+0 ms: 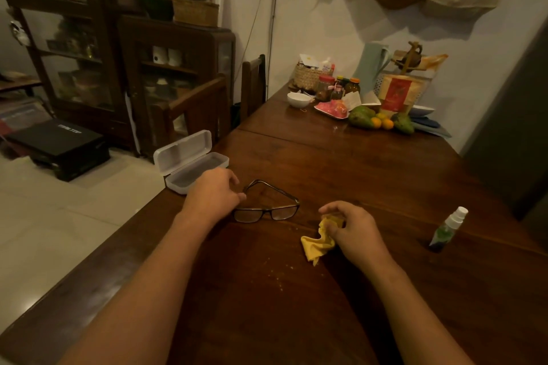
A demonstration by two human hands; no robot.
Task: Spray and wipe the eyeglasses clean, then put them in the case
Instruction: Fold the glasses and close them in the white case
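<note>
Dark thin-rimmed eyeglasses (267, 205), temples unfolded, flat on the desk (370, 163) between both sets of fingers. Left hand (212, 195) palm down, fingers loosely curled, gripping nothing, thumb tip at one temple. Right hand (354, 230) fingers pinching a crumpled yellow cloth (315, 247).

Green fruit (361, 117) and oranges (387, 124) are piled near a white bowl (298, 99) on the wooden table (326, 157), with dark cabinets (175, 74) parked behind.

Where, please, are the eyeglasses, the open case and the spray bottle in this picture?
eyeglasses (266, 211): head view, bridge of the frame.
case (194, 170): head view, lined floor of the base.
spray bottle (448, 227): head view, green body.
</note>
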